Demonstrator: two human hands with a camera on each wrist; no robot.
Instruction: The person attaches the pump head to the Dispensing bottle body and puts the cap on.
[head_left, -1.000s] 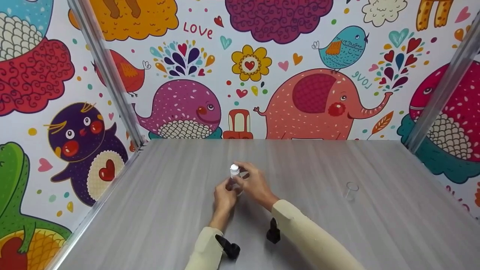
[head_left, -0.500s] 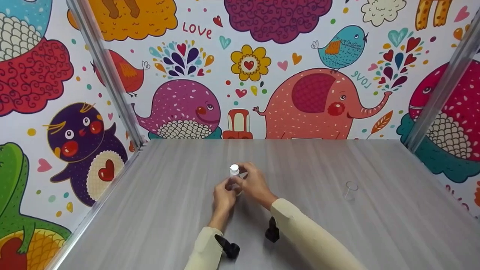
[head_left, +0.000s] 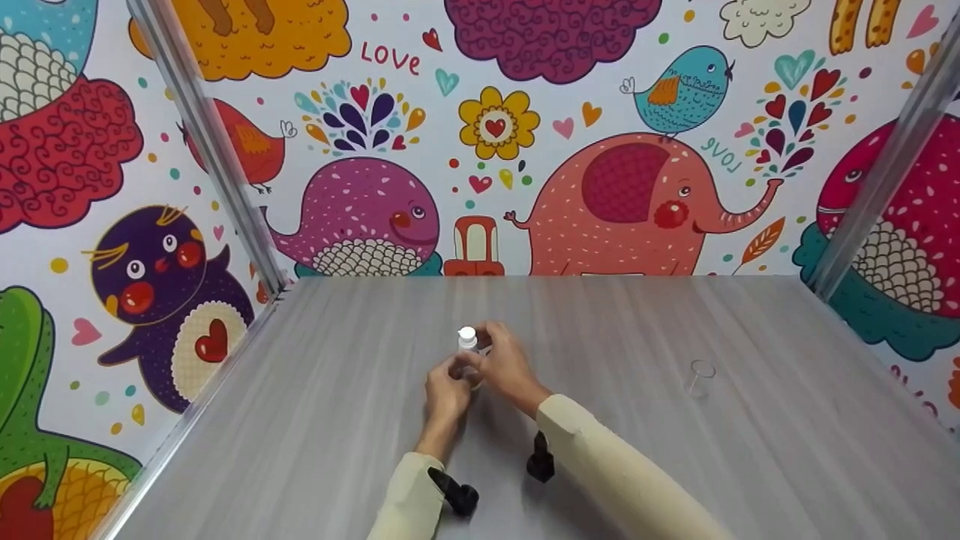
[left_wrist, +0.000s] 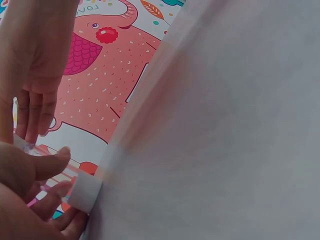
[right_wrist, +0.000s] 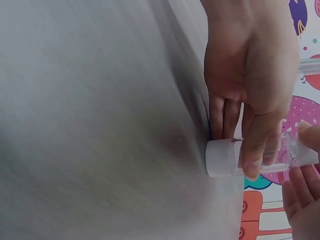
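Observation:
A slim clear bottle (head_left: 467, 344) stands upright on the table, with a white top that has a small nub on its left side. My left hand (head_left: 448, 393) grips it low down. In the right wrist view the left thumb and fingers wrap the clear wall just above a white base (right_wrist: 220, 158). My right hand (head_left: 513, 370) holds the upper part, thumb in front and fingers behind. At the right edge of the right wrist view, right-hand fingertips (right_wrist: 304, 131) touch the white upper end. Fingers hide much of the bottle's middle.
A clear, thin-walled cylinder (head_left: 700, 379) stands to the right on the grey wood-grain table (head_left: 360, 337). Black devices (head_left: 454, 493) sit at both wrists. Printed walls with metal posts (head_left: 214, 142) bound the table's back and sides.
Both hands keep hold of the bottle in about the same place. The right thumb has slid very slightly left across its front. The head view has shifted a little.

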